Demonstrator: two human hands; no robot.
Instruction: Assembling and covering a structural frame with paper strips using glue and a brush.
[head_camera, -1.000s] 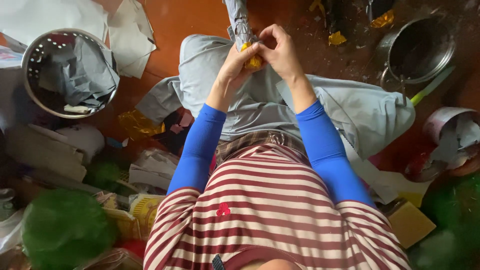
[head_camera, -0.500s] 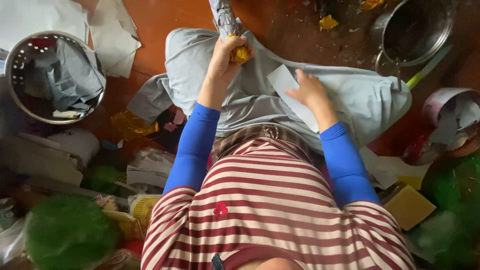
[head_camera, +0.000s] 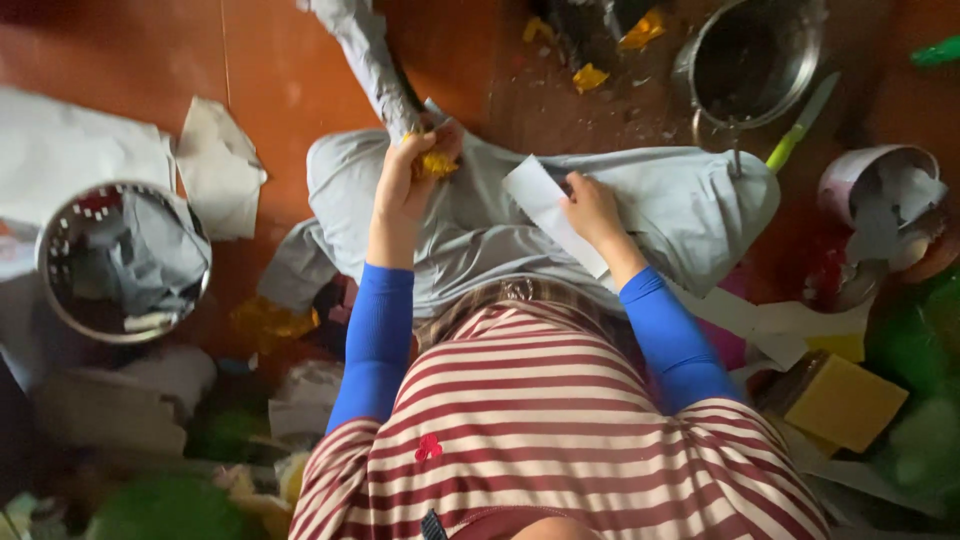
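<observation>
My left hand (head_camera: 405, 180) is closed around a small yellow piece (head_camera: 436, 163) and holds it above my lap, near the lower end of a grey wrapped roll (head_camera: 368, 60). My right hand (head_camera: 592, 208) rests on my right thigh and grips a white strip of paper (head_camera: 548, 210) that lies slanted across the grey trousers (head_camera: 470, 225). Both arms wear blue sleeves under a red-and-white striped shirt (head_camera: 540, 430).
A perforated metal colander (head_camera: 55, 290) with grey scraps stands at left. A steel pot (head_camera: 750, 60) and a green-handled knife (head_camera: 800, 125) lie at top right. A pink-rimmed bowl (head_camera: 875, 195) and a yellow block (head_camera: 845, 400) sit at right. White paper sheets (head_camera: 215, 165) lie on the red floor.
My hands, joined over the yellow piece a second ago, have separated. My right hand dropped to my thigh and took the white paper strip; my left hand stayed with the yellow piece.
</observation>
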